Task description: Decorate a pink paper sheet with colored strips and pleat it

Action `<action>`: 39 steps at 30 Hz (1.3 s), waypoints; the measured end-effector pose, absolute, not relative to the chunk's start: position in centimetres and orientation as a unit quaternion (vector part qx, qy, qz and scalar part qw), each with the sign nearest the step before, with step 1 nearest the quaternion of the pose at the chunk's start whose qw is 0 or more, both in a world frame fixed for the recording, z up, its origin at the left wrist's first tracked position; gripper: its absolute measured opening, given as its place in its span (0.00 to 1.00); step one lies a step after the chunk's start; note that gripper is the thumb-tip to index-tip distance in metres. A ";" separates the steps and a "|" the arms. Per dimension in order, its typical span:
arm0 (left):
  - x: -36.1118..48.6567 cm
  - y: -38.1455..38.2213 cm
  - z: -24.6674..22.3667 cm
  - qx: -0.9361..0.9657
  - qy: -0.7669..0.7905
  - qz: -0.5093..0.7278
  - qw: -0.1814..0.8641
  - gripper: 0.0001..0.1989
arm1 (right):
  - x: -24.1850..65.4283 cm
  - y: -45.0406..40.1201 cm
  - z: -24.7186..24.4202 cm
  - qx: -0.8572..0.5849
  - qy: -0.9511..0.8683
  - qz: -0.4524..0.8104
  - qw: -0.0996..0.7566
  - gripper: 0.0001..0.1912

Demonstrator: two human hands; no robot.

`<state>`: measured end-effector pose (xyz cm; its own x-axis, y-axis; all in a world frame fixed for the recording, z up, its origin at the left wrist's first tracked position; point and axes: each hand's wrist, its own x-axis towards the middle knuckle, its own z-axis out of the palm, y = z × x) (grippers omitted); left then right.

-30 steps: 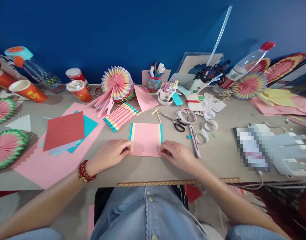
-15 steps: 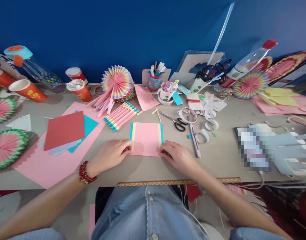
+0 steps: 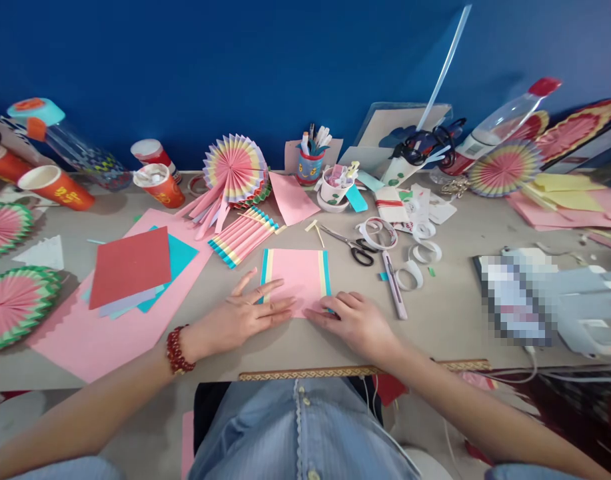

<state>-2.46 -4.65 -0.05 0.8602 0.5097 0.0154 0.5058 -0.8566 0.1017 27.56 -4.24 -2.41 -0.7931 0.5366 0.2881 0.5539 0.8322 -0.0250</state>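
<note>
A pink sheet (image 3: 298, 273) with yellow and blue strips down both sides lies flat before me. My left hand (image 3: 245, 313) rests on its lower left part, fingers spread and stretched out. On the lower right corner is my right hand (image 3: 358, 323), index finger extended along the bottom edge and the other fingers curled; whether it pinches the paper is hidden. Behind the sheet, to the left, lies a row of pleated striped strips (image 3: 242, 237). Scissors (image 3: 358, 250) and a pale cutter (image 3: 395, 287) are to the sheet's right.
Coloured sheets (image 3: 130, 267) lie at the left, near paper rosettes (image 3: 18, 307). Cups (image 3: 160, 187), a large rosette (image 3: 235, 167) and a pen holder (image 3: 310, 167) line the back. Tape rolls (image 3: 378, 233) and a phone (image 3: 518, 300) are at the right.
My left hand has moved right onto the sheet and spread its fingers. My right hand has extended its index finger leftward along the bottom edge. The view has shifted slightly.
</note>
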 end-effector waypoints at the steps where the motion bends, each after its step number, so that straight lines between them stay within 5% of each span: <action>1: -2.4 -4.6 0.1 0.964 0.260 0.019 0.049 0.32 | 27.6 -4.3 -2.3 -0.286 -0.948 -0.033 0.135 0.16; 10: -4.5 -7.0 0.0 0.951 0.307 0.009 0.042 0.31 | 30.9 -5.9 -2.4 -0.304 -0.946 0.019 0.110 0.26; 19: -4.7 -8.8 -0.6 0.938 0.345 0.031 0.017 0.36 | 30.7 -6.2 -1.2 -0.351 -0.926 0.072 0.118 0.25; 27: -4.8 -8.2 -0.7 0.943 0.332 0.032 0.025 0.36 | 25.8 -5.4 2.2 -0.344 -0.927 0.039 0.144 0.17; 32: -4.3 -8.6 -0.7 0.928 0.356 0.076 0.079 0.33 | 22.6 -4.5 0.9 -0.334 -0.940 0.022 0.068 0.05; 36: -3.1 -10.2 -0.9 0.799 0.511 0.256 0.185 0.24 | 22.8 -4.4 0.6 -0.385 -0.896 0.123 0.185 0.04; 39: -0.9 -10.6 -0.7 0.764 0.517 0.275 0.270 0.26 | 22.5 -5.1 1.0 -0.408 -0.842 0.210 0.285 0.07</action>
<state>-0.94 -10.61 -0.71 0.3143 0.9388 0.1412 0.6421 -0.3197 0.6967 22.46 -5.12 0.96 -0.5044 0.8065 0.3083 0.5676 0.5788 -0.5855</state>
